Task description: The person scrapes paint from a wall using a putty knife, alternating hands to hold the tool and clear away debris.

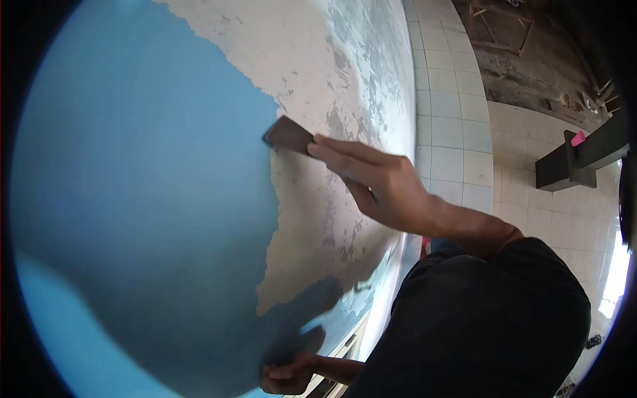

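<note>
The view is turned on its side, with the wall on the left and the floor on the right. My right hand (391, 186) is closed round a flat, brown-grey scraper (292, 136). Its far edge meets the wall where the blue paint (152, 152) borders a bare, pale patch (302, 205). My fingers hide the near end of the scraper. Low in the view, my left hand (288, 377) is close to the blue wall with its fingers curled in. Whatever it may hold is hidden.
Pale tiles (448, 132) run along the wall's foot. Further right stand a dark post (557, 166) with a pink cup (578, 138) on it, and a wooden frame (501, 26) at the top. Beside my left hand is a light-coloured frame with an opening (348, 348).
</note>
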`<act>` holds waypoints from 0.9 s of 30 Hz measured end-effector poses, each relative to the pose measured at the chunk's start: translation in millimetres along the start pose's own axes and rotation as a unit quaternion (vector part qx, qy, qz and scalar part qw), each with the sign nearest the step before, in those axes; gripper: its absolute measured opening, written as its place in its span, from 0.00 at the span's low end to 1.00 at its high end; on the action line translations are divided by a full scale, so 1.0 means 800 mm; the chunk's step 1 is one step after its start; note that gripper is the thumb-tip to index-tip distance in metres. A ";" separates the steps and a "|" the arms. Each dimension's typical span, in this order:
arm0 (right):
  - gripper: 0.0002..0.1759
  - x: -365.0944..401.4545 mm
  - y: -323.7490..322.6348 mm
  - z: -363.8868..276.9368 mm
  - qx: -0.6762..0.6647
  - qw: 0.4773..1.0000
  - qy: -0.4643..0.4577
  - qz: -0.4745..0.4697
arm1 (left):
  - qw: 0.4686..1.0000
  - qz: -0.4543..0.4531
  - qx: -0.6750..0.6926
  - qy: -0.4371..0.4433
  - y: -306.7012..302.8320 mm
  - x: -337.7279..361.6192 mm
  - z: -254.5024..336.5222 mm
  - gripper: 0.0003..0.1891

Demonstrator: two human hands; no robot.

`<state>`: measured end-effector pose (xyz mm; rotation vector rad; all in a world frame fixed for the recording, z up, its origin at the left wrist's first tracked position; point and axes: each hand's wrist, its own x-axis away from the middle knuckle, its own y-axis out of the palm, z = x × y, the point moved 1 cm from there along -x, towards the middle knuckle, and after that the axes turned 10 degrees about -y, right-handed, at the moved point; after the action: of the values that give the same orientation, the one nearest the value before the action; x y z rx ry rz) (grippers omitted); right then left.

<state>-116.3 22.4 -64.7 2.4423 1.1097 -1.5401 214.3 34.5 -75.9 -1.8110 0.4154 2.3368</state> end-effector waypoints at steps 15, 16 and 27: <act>0.31 -0.010 0.000 0.000 -0.001 1.000 0.009 -0.001 | 1.000 0.009 0.012 -0.008 -0.003 0.003 -0.013 0.16; 0.31 0.006 0.004 -0.008 -0.007 1.000 0.014 -0.021 | 1.000 0.007 0.011 -0.001 -0.002 0.001 -0.013 0.16; 0.34 0.016 0.016 -0.028 -0.019 1.000 0.008 0.003 | 1.000 0.001 0.006 0.008 -0.004 0.002 -0.013 0.16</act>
<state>-88.8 28.7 -67.7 2.4361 1.1224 -1.4850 224.2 34.3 -80.5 -1.8267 0.4335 2.3160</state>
